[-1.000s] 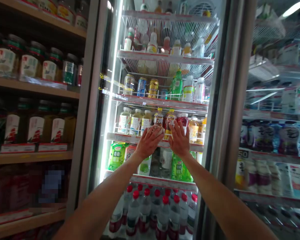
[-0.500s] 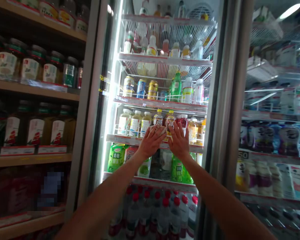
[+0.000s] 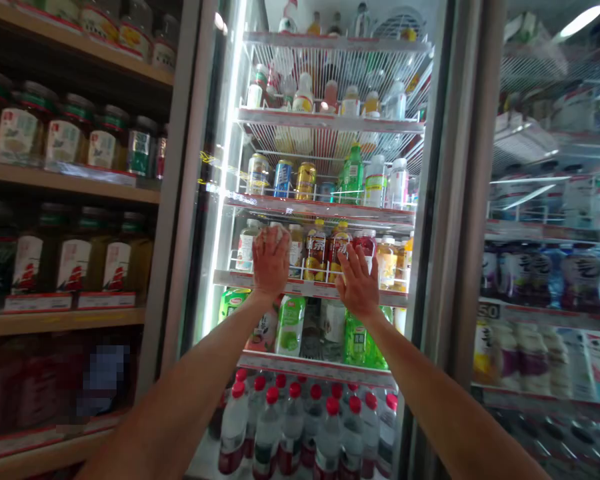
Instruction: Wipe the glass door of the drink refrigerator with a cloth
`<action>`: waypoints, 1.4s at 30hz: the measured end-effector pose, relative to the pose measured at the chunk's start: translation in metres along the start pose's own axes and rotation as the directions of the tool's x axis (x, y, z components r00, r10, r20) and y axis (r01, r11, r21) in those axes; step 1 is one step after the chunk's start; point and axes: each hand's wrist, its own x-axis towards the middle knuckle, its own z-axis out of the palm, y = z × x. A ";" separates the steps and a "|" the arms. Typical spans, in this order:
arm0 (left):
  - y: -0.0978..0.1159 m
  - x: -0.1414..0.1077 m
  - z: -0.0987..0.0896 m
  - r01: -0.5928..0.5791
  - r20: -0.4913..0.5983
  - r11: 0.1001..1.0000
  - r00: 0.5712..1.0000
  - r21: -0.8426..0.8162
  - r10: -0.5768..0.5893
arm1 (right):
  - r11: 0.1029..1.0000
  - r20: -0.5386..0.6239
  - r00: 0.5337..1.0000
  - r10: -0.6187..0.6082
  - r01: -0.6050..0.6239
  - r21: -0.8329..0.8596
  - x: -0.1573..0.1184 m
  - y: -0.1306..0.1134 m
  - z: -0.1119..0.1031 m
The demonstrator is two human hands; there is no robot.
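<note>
My left hand (image 3: 271,263) presses a pale crumpled cloth (image 3: 279,230) against the glass door (image 3: 300,320) of a lit drinks cooler. Only the cloth's upper part shows past the fingers; the palm hides the rest. To its right, my right hand (image 3: 360,281) rests on the same glass with fingers spread and nothing in it. Behind the glass, brown tea bottles (image 3: 316,248) with yellow caps stand between the two hands. A green drink bottle (image 3: 290,327) sits one shelf lower.
Wooden shelves (image 3: 70,313) with rows of jars and bottles stand at the left. A metal door frame (image 3: 475,200) borders another stocked cooler on the right. Red-capped bottles (image 3: 293,413) fill the cooler's bottom, and cans (image 3: 306,180) line a higher shelf.
My left hand has slid left and slightly up across the glass with the cloth, away from my right hand. My right hand has stayed in place.
</note>
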 end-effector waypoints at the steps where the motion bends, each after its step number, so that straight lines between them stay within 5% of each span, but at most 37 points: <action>1: 0.011 -0.002 0.002 -0.103 0.050 0.994 0.993 -0.021 0.104 | 1.000 0.001 1.000 -0.002 0.002 0.001 0.000 0.000 0.000; 4: 0.025 -0.005 0.001 -0.356 0.174 0.929 0.913 -0.095 0.368 | 1.000 -0.001 1.000 -0.012 0.012 0.005 0.000 0.000 -0.001; 6: 0.015 -0.002 -0.003 -0.401 0.202 0.908 0.885 -0.123 0.419 | 1.000 -0.011 1.000 -0.014 0.014 0.007 0.000 0.000 0.000; 8: -0.006 0.005 -0.007 -0.282 0.151 0.955 0.944 -0.091 0.294 | 1.000 -0.020 1.000 -0.012 0.013 0.010 0.000 0.000 0.001; 10: -0.029 0.014 -0.010 -0.023 0.011 0.999 1.000 -0.038 0.024 | 1.000 -0.025 1.000 -0.009 0.009 0.011 0.000 0.000 0.001; 13: -0.045 0.028 -0.007 0.307 -0.181 0.952 0.935 -0.019 -0.305 | 1.000 -0.007 1.000 0.005 -0.005 0.008 0.000 0.000 0.001; 15: -0.037 0.035 -0.003 0.364 -0.209 0.931 0.910 -0.014 -0.358 | 1.000 0.004 1.000 0.010 -0.010 0.006 0.000 0.000 0.000; 17: -0.018 0.038 0.002 0.290 -0.160 0.957 0.944 -0.008 -0.288 | 1.000 0.008 1.000 0.009 -0.009 0.006 0.001 0.000 -0.001; 20: 0.018 0.039 0.007 -0.003 0.013 0.999 1.000 -0.035 0.004 | 1.000 0.009 1.000 0.004 -0.004 0.014 0.000 0.000 0.000; 23: 0.034 0.039 0.006 -0.335 0.184 0.934 0.917 -0.121 0.353 | 1.000 -0.001 1.000 -0.004 0.004 0.020 0.000 0.001 0.001; 25: 0.027 0.042 0.003 -0.374 0.200 0.918 0.897 -0.134 0.395 | 1.000 -0.008 1.000 -0.004 0.004 0.019 -0.001 0.001 0.001; 28: -0.003 0.050 -0.001 -0.071 0.065 0.997 0.995 -0.042 0.074 | 1.000 -0.014 1.000 -0.001 0.001 0.010 0.000 0.001 0.002; 30: -0.019 0.056 -0.003 0.147 -0.040 0.989 0.988 -0.004 -0.147 | 1.000 -0.017 1.000 0.001 -0.001 0.005 0.000 0.000 0.002; 33: -0.018 0.061 -0.001 0.249 -0.087 0.968 0.965 -0.003 -0.248 | 1.000 -0.024 1.000 0.008 -0.008 0.003 0.000 0.000 0.002; 37: 0.022 0.060 0.008 -0.018 0.049 0.999 0.999 -0.047 0.021 | 1.000 -0.025 1.000 -0.004 0.005 0.013 0.000 -0.001 0.002; 40: 0.041 0.058 0.011 -0.298 0.171 0.950 0.935 -0.096 0.311 | 1.000 -0.031 0.999 -0.009 0.009 0.024 0.000 -0.001 0.001; 42: 0.036 0.060 0.008 -0.369 0.209 0.922 0.898 -0.119 0.387 | 1.000 -0.031 0.999 -0.010 0.011 0.027 0.000 -0.001 0.001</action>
